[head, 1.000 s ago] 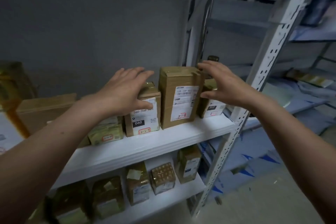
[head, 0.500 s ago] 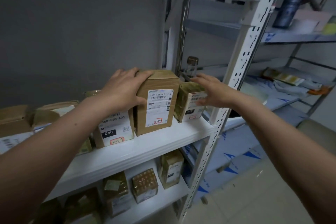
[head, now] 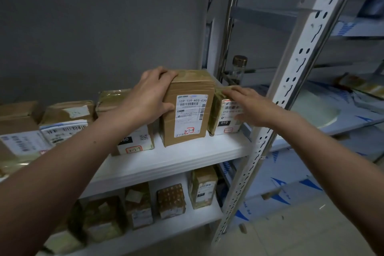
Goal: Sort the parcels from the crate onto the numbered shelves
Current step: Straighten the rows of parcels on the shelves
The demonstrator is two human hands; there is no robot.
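**Item 1, tall parcel** (head: 188, 110): a plain brown cardboard box, taped over the top. It stands upright on the white shelf (head: 187, 159) with its front face toward me. The white label reads 159-159-A03-030, with barcodes and a red-boxed handwritten mark near its foot.

**Item 2, my left grip** (head: 148, 97): clamped on the tall parcel's upper left corner. The fingers curl over the top and the thumb lies on the front face beside the label.

**Item 3, small parcel** (head: 225, 124): a shorter box wrapped in shiny tape, label marked 010. It stands just right of the tall parcel; whether the two touch, I cannot tell.

**Item 4, my right grip** (head: 252, 107): spread apart, with the fingers straight along the small parcel's top edge and the thumb against its label.

**Item 5, parcel marked 060** (head: 136, 141): same shelf, left of the tall parcel, partly hidden by my left wrist.

**Item 6, perforated white post** (head: 268, 137): at the shelf's right front corner; my right forearm crosses in front of it.

**Item 7, glass jar** (head: 239, 68): dark lid, behind the small parcel.

**Item 8, lower shelf** (head: 182, 223): carries several upright taped parcels.
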